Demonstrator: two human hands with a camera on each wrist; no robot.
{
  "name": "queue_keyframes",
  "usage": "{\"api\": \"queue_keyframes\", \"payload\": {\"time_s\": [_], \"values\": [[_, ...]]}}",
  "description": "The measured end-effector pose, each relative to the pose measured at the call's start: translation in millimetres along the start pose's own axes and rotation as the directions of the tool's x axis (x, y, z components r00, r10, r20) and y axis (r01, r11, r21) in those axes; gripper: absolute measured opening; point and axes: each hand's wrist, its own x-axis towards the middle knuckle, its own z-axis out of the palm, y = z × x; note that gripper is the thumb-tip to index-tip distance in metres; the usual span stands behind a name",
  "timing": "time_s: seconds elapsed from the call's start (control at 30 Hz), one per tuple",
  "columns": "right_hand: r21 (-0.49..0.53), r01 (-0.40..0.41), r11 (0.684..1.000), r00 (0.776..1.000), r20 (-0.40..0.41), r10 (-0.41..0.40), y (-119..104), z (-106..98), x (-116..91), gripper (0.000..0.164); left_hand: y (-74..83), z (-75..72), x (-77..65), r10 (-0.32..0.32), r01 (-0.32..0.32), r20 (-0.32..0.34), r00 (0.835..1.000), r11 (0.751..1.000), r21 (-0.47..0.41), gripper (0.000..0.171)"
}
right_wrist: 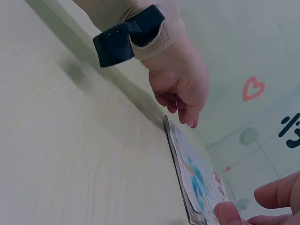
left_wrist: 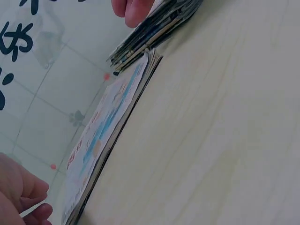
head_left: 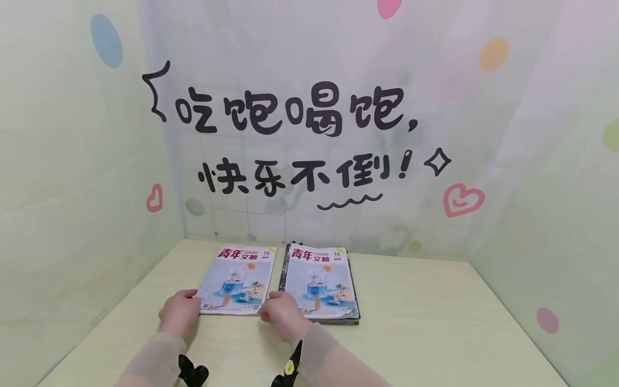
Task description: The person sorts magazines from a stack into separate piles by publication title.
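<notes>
Two piles of magazines lie side by side, both topped with the same blue and white beach cover and red lettering. The left magazine pile point(head_left: 237, 279) point(left_wrist: 103, 136) point(right_wrist: 190, 171) is thin and low. The right magazine pile point(head_left: 320, 277) point(left_wrist: 161, 33) is thicker, with dark, uneven edges. My left hand point(head_left: 180, 312) point(left_wrist: 21, 190) is beside the left pile's near left corner, fingers loosely bent and nothing in them. By the near right corner of that pile, between the piles, is my right hand point(head_left: 285, 314) point(right_wrist: 276, 201), its thumb and fingers apart; whether it touches the cover is unclear.
Both piles rest on a pale wood-grain table point(head_left: 416, 333). A printed back wall point(head_left: 309, 226) with large black lettering stands directly behind them, and side walls close in the left and right. Dark straps point(head_left: 193, 371) sit at the wrists.
</notes>
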Motion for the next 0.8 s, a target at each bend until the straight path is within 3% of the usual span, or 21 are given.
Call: {"api": "queue_keyframes", "payload": {"time_s": [0.1,0.3,0.57,0.67,0.8], "values": [[-0.014,0.012,1.0,1.0,-0.014,-0.012,-1,-16,-1,0.048,13.5,8.8,-5.6,0.046,-0.046,0.016,0.999,0.999,-0.023,0.046],[-0.092,0.111,0.99,0.992,-0.048,-0.116,2,-51,-3,0.045,39.5,36.0,-19.0,0.167,-0.165,0.051,0.985,0.985,-0.044,0.041],[-0.18,0.139,0.974,0.974,-0.152,-0.168,5,-98,-5,0.047,62.5,79.6,-38.5,0.248,-0.238,0.083,0.965,0.964,-0.115,0.034],[-0.265,0.145,0.953,0.952,-0.226,-0.208,8,-112,-4,0.044,71.1,95.9,-44.1,0.253,-0.238,0.09,0.963,0.959,-0.151,0.032],[-0.385,0.136,0.913,0.898,-0.342,-0.278,14,-129,-3,0.036,81.5,114.0,-51.4,0.238,-0.222,0.091,0.967,0.962,-0.157,0.031]]}}
